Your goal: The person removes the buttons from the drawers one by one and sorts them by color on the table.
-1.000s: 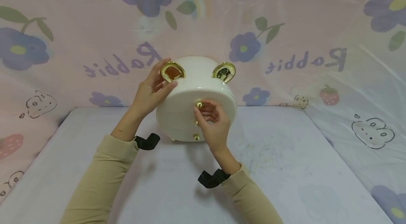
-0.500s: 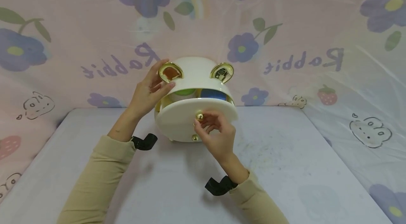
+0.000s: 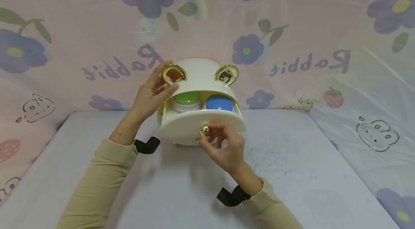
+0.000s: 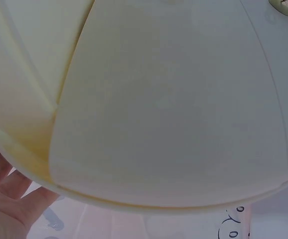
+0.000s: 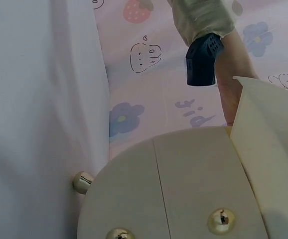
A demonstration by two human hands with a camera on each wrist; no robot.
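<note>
A glossy white drawer box [image 3: 201, 74] with gold ears stands on the table. My left hand [image 3: 146, 101] grips it at the left ear [image 3: 175, 66], thumb in front and fingers behind. My right hand [image 3: 231, 148] pinches the gold knob [image 3: 205, 129] of the top drawer [image 3: 178, 124], which is pulled partway out. Inside the drawer sit a green-topped round white piece [image 3: 187, 97] and, beside it, a blue-topped one [image 3: 219, 102]. In the left wrist view, my left fingers [image 4: 14, 189] lie at the box's rim. Lower knobs [image 5: 221, 220] show in the right wrist view.
The box stands on a white-covered table [image 3: 291, 171], near the back. Behind it hangs a pink cloth [image 3: 207, 34] with flowers and rabbits. A black wrist mount [image 3: 147, 145] is on the left wrist, another mount [image 3: 233, 196] on the right.
The top drawer was closed a second ago. My right hand has drawn it toward me by its knob, and the green and blue tops have come into view. My left hand keeps its place.
</note>
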